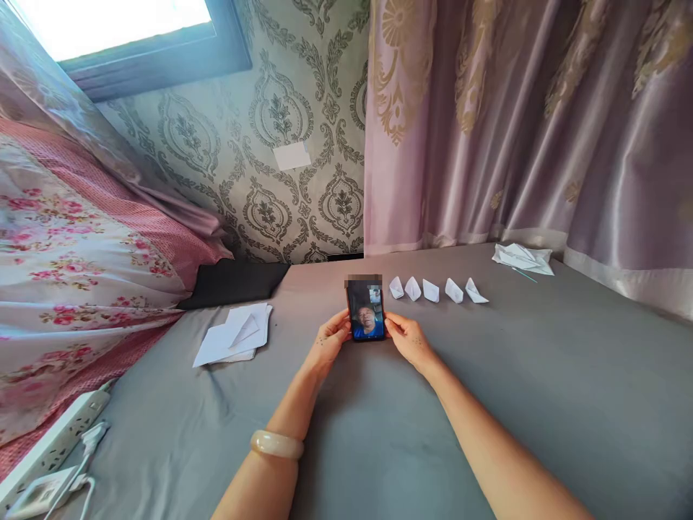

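A dark phone is held upright between both hands above the grey sheet, its lit screen showing a video call with a person and a small inset picture. On its left edge, my left hand has its fingers closed round the side. My right hand grips the opposite edge with closed fingers. A pale bangle circles my left forearm. Just right of the phone, several small folded white paper shapes stand in a row.
White paper sheets lie at the left near a black cloth. More folded white paper rests at the back right beside a thin stick. A power strip with a plugged-in charger occupies the lower left. Curtains hang behind.
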A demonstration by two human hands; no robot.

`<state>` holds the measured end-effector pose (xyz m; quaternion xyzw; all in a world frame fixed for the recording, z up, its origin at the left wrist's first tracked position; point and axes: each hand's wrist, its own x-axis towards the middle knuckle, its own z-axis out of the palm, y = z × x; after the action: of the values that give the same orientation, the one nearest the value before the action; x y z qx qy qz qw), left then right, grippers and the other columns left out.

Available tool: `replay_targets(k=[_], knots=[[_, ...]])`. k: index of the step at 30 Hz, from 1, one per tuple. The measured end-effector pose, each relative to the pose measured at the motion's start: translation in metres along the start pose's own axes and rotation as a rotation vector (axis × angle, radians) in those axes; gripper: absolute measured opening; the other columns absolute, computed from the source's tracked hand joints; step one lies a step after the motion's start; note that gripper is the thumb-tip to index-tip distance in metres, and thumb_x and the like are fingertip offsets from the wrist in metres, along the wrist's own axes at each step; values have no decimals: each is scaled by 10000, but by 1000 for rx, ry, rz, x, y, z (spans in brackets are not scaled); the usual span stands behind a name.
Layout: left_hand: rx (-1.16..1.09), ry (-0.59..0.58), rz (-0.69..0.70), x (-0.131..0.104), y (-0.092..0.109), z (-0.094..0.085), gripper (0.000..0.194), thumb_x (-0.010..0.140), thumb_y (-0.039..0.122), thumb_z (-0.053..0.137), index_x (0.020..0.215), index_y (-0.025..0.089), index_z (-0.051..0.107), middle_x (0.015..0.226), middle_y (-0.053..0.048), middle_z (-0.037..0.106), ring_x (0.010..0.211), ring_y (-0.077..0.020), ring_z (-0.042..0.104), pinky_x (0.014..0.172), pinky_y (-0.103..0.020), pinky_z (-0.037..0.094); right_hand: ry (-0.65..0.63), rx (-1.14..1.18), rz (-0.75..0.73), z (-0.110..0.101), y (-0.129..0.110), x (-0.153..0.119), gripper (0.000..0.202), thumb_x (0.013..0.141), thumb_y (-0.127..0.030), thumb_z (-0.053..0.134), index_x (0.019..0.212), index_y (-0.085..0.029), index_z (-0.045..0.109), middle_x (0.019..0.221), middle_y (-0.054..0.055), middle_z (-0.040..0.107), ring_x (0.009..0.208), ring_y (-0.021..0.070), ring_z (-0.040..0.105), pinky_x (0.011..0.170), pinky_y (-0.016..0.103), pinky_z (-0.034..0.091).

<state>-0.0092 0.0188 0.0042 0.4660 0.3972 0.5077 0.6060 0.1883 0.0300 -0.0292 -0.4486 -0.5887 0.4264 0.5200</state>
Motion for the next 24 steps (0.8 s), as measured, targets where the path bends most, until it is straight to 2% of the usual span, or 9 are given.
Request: replay_targets(k=[8,24], knots=[[-8,-17,3,-1,0,0,596,700,413,800,1235,194,657,1149,-110,710,1071,-271,631,928,-368,455,16,-13,12,0,-9,-2,390,847,-355,543,1172,-207,699,1145,55,728,1052,245,692,978,420,515],[-17,-2,10,1,-2,-2,600,693,414,803,1234,203,656,1123,-100,720,1058,-258,634,940,-379,454,13,-31,5,0,-10,-2,390,856,-364,528,1170,-211,700,1116,55,740,1030,239,695,934,407,540]])
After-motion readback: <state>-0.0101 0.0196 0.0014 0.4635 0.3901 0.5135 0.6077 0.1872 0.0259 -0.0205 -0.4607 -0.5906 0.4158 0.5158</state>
